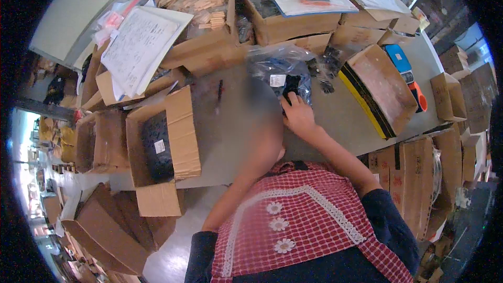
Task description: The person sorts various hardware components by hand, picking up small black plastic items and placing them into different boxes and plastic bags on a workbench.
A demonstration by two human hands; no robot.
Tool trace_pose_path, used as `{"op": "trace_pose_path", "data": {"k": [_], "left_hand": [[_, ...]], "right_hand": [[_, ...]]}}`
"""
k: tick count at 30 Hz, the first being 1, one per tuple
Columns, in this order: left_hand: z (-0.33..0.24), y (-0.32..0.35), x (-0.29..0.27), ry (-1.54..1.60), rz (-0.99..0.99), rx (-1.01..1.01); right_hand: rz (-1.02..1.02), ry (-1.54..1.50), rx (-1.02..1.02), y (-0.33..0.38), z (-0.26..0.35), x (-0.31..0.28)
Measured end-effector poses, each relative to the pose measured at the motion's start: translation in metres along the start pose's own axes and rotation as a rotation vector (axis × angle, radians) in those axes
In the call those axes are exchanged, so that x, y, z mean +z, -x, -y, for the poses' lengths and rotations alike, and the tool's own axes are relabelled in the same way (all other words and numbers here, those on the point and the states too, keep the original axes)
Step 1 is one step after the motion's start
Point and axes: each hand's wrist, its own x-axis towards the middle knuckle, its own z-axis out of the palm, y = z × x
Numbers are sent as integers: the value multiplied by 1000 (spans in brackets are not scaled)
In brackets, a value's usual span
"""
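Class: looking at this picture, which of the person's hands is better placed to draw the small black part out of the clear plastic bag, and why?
Probably the right hand: it already rests on the black part at the clear plastic bag. The left hand is blurred.

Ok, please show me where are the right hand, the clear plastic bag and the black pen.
right hand [298, 116], head view, back of the hand.
clear plastic bag [272, 65], head view, upper crinkled side.
black pen [219, 90], head view, middle of its barrel.

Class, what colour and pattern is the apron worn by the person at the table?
The apron is red-and-white checked, with white lace trim and white daisy flowers; the head view shows it.
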Motion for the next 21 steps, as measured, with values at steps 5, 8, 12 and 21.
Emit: {"op": "trace_pose_path", "data": {"k": [5, 8, 12, 21], "left_hand": [[17, 2, 29, 24, -102, 48], [16, 3, 32, 89, -179, 115], [10, 2, 17, 241, -146, 158], [0, -1, 9, 497, -47, 85]], "right_hand": [[-12, -81, -137, 14, -16, 11], [-3, -202, -133, 25, -26, 11], [-98, -654, 186, 32, -46, 5], [247, -1321, 344, 48, -35, -44]]}}
